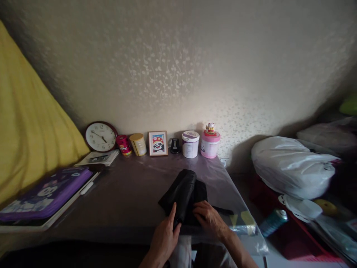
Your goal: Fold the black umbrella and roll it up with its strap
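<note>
A black, thin, folded item [182, 186], fabric or plastic, lies near the front edge of the covered table, with a dark strap-like end reaching out to its right. My left hand [165, 236] rests at its lower left edge, index finger stretched forward on the material and thumb apart. On the right side of the item, my right hand [209, 217] has its fingers bent and pressed together on the black material; the fingertips are partly hidden in it.
Along the wall stand a clock [100, 136], a yellow can [138, 144], a framed panda picture [158, 143] and a pink tub [210, 145]. A purple case [47, 191] lies left. Right of the table are a spray can [273, 222] and a white bag [292, 165].
</note>
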`<action>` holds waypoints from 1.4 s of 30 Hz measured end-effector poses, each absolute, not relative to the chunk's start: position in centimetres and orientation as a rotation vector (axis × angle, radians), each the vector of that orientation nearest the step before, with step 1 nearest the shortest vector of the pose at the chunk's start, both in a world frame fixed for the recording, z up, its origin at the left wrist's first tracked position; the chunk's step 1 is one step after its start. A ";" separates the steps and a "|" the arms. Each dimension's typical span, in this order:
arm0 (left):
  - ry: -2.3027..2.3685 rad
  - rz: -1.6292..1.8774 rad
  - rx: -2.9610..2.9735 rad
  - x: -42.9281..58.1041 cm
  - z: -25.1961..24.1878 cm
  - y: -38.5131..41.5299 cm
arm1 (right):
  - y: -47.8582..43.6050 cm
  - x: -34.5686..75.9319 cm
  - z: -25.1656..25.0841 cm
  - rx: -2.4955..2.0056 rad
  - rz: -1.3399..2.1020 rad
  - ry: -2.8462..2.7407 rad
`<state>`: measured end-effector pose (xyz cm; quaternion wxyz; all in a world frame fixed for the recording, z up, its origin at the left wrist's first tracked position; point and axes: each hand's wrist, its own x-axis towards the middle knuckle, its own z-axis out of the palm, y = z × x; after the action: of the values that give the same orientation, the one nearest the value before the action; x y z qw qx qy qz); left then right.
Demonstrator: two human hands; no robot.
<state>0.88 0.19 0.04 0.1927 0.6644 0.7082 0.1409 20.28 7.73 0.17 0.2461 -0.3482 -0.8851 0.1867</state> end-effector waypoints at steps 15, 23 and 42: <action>2.013 0.362 1.881 1.1 0.0 0.1 | 15.0 20.0 -0.8 -1.619 0.123 -2.207; 1.998 0.365 1.899 1.0 -0.1 0.0 | 13.5 22.1 -1.8 -1.833 0.335 -1.830; 1.993 0.390 1.852 1.1 0.0 0.1 | 10.7 19.3 -0.9 -1.305 1.117 -1.317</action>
<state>1.14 0.12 0.03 0.1954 0.6608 0.7112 0.1392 19.34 10.72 -0.85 0.4695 -0.5323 -0.5372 0.4557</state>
